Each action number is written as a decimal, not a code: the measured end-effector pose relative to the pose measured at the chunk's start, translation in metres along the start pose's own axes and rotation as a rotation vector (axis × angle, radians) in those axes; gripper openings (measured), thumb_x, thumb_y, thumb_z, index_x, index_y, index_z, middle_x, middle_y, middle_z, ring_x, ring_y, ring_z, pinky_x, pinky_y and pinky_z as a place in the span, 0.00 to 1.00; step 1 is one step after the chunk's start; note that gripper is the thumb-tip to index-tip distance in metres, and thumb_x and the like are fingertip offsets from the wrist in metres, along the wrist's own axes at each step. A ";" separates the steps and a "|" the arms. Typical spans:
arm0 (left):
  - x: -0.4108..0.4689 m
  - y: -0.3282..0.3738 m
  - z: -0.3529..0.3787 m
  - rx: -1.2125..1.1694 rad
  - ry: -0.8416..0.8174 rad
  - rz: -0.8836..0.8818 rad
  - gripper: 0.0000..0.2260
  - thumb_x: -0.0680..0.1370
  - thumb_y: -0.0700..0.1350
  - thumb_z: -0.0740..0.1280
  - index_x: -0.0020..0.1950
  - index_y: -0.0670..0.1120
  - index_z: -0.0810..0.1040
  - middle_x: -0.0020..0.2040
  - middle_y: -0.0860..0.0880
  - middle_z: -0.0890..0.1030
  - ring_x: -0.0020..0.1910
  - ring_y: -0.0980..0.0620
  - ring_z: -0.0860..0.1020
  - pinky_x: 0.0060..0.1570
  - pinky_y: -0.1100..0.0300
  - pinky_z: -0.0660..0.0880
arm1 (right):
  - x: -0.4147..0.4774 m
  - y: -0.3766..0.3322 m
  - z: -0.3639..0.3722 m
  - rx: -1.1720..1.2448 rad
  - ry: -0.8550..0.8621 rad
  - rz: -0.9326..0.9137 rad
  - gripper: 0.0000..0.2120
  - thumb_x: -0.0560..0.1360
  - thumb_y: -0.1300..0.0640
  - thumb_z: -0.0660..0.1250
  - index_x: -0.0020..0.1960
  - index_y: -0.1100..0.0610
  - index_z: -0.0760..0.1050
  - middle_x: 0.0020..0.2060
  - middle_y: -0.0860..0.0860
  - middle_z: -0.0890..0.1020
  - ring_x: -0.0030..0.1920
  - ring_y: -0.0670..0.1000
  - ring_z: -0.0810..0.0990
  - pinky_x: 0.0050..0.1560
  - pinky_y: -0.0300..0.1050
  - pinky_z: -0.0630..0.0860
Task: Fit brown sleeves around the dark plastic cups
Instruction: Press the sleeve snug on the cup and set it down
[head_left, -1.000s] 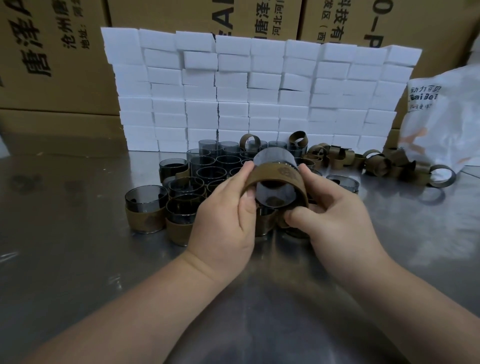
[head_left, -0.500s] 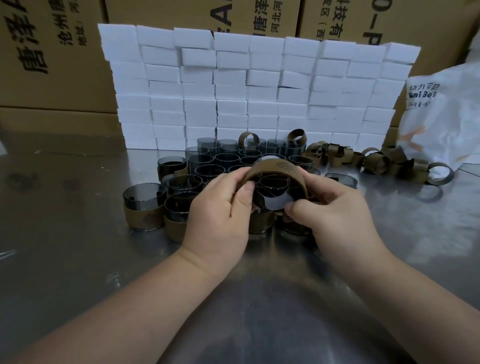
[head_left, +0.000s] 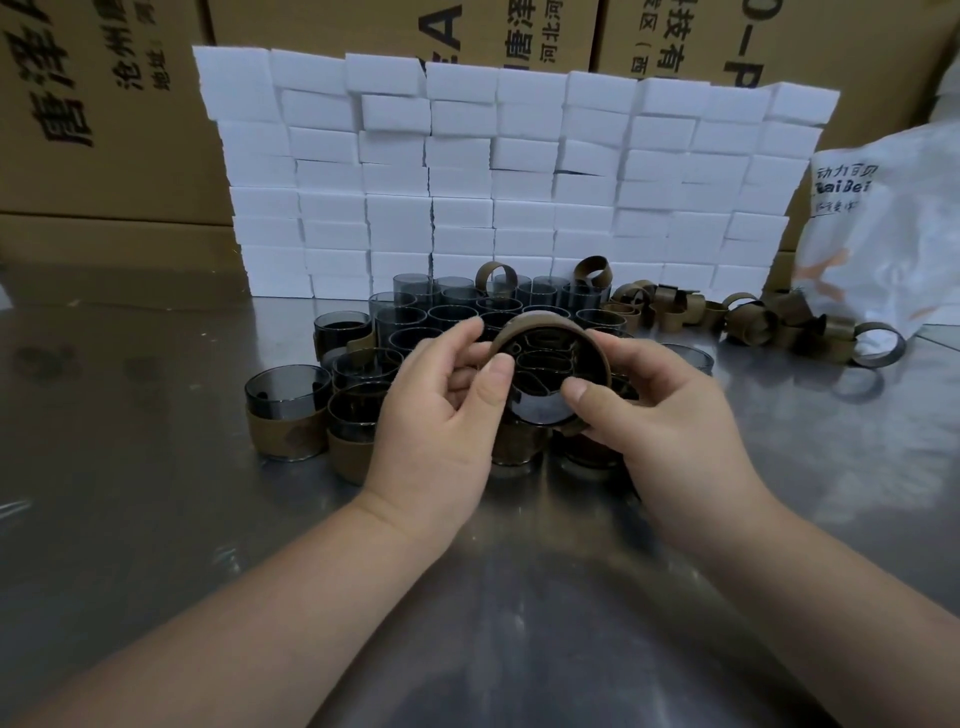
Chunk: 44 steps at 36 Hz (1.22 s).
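Both hands hold one dark cup (head_left: 540, 405) with a brown sleeve (head_left: 545, 327) around it, lifted above the cup cluster (head_left: 447, 317). Left hand (head_left: 441, 415) pinches its left rim, right hand (head_left: 670, 415) grips the right. Loose sleeves (head_left: 753, 322) lie right, on the metal table (head_left: 130, 415).

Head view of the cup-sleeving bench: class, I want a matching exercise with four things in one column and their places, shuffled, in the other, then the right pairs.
Things
1. held cup
2. white blocks
3. loose brown sleeves
4. white bag

Places
A. at the far right edge
B. gripped by left hand and right hand
C. stacked as a wall behind the cups
D. heaped on the table, right of the cups

Pairs: 1-B, 2-C, 3-D, 4-A
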<state>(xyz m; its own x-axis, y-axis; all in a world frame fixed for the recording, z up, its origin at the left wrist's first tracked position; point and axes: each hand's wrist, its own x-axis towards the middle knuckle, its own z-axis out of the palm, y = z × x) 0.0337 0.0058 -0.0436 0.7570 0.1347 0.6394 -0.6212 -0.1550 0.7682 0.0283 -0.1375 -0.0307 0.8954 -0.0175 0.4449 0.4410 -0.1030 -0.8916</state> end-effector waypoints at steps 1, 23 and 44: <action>0.000 -0.001 -0.001 -0.009 -0.019 -0.016 0.13 0.77 0.51 0.64 0.59 0.53 0.69 0.51 0.57 0.73 0.46 0.74 0.73 0.46 0.77 0.68 | 0.000 0.001 0.000 0.007 -0.016 -0.017 0.14 0.68 0.57 0.73 0.52 0.46 0.78 0.38 0.51 0.85 0.37 0.46 0.80 0.42 0.46 0.80; 0.001 0.003 -0.004 -0.795 -0.374 -0.664 0.19 0.61 0.60 0.66 0.42 0.48 0.83 0.49 0.41 0.79 0.33 0.49 0.77 0.33 0.60 0.75 | 0.000 0.002 0.003 0.251 -0.249 0.175 0.16 0.69 0.40 0.62 0.43 0.48 0.82 0.38 0.50 0.83 0.30 0.47 0.76 0.35 0.38 0.75; 0.004 0.000 -0.008 -0.846 -0.398 -0.700 0.19 0.64 0.57 0.66 0.48 0.46 0.79 0.40 0.46 0.79 0.32 0.50 0.77 0.34 0.61 0.75 | 0.002 0.003 -0.001 0.264 -0.224 0.141 0.21 0.69 0.45 0.62 0.55 0.56 0.78 0.42 0.57 0.82 0.36 0.54 0.76 0.39 0.45 0.77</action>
<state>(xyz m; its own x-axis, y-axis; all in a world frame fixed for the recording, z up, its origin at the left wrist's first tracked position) 0.0355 0.0139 -0.0408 0.9044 -0.4073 0.1271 0.1335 0.5530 0.8224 0.0318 -0.1390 -0.0323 0.9268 0.2078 0.3128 0.2870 0.1452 -0.9469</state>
